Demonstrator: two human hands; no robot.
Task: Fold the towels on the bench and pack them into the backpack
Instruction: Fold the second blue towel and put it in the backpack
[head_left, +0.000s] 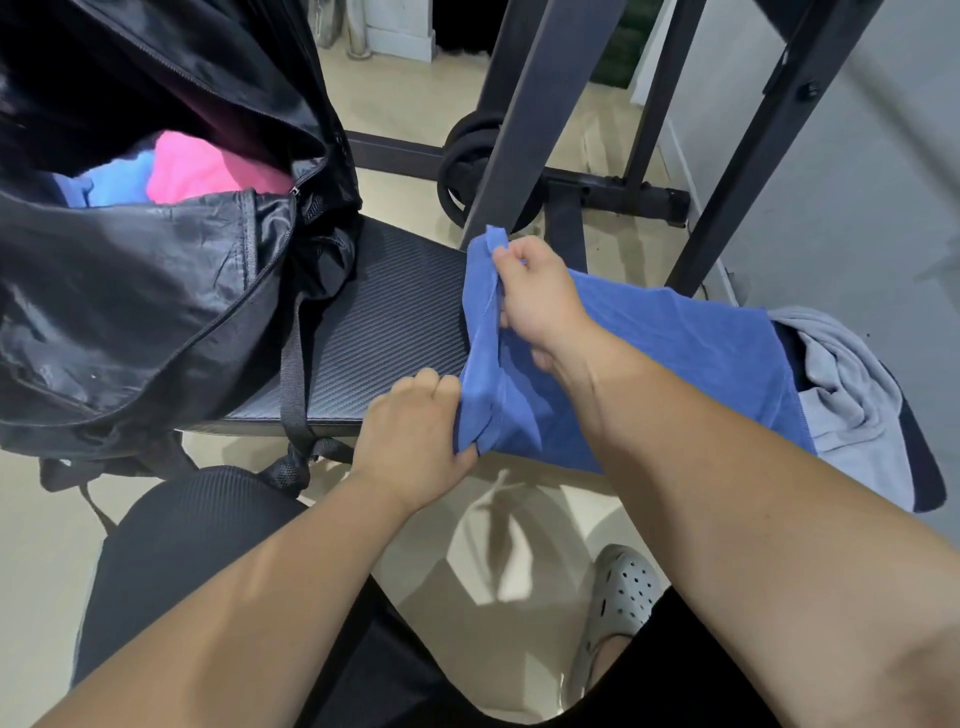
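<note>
Lying across the black bench (384, 322), a blue towel (649, 353) shows its left edge raised in soft folds. The left hand (415, 421) grips the near corner and the right hand (540, 296) pinches the far one. The open black backpack (130, 291) stands at the left with a pink towel (208, 166) inside. A crumpled grey towel (852, 389) lies at the right.

The one camera, worn on the person's head, is looking forward and steeply down from close above the black ribbed padded bench (384, 322), its wide lens taking in pale floor (524, 551) below it and a dark metal frame (524, 119) beyond.
</note>
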